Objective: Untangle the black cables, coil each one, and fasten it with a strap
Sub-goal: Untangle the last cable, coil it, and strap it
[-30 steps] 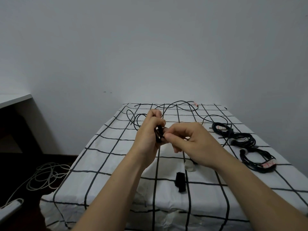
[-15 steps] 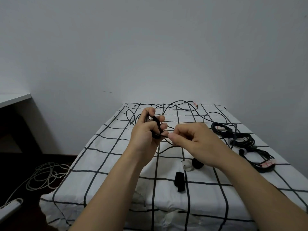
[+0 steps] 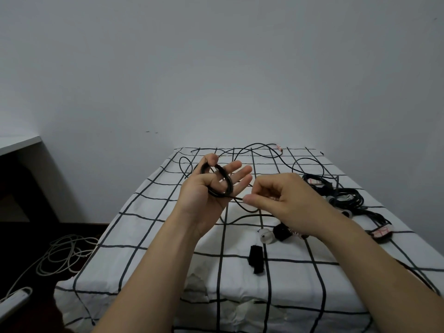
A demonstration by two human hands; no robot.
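The coiling step is judged to be in hand; a small coil point(image 3: 229, 180) of the black cable point(image 3: 241, 205) is hooked on the left hand point(image 3: 204, 195), the thumb curled over its loops and the fingers spread straight, palm up, above the checked cloth point(image 3: 149, 236); the running length is pinched by the right hand point(image 3: 286, 198) at three o'clock of the coil; the rest is trailed loose over the cloth toward twelve o'clock. Tied bundles point(image 3: 341, 198) are seen at three o'clock of the hands; a black strap point(image 3: 256, 259) is laid at six o'clock. Next, another loop is probably to be laid onto the left palm, slack being drawn in evenly so that no kink is wound in; the strap is likely needed only once the loose length is taken up.
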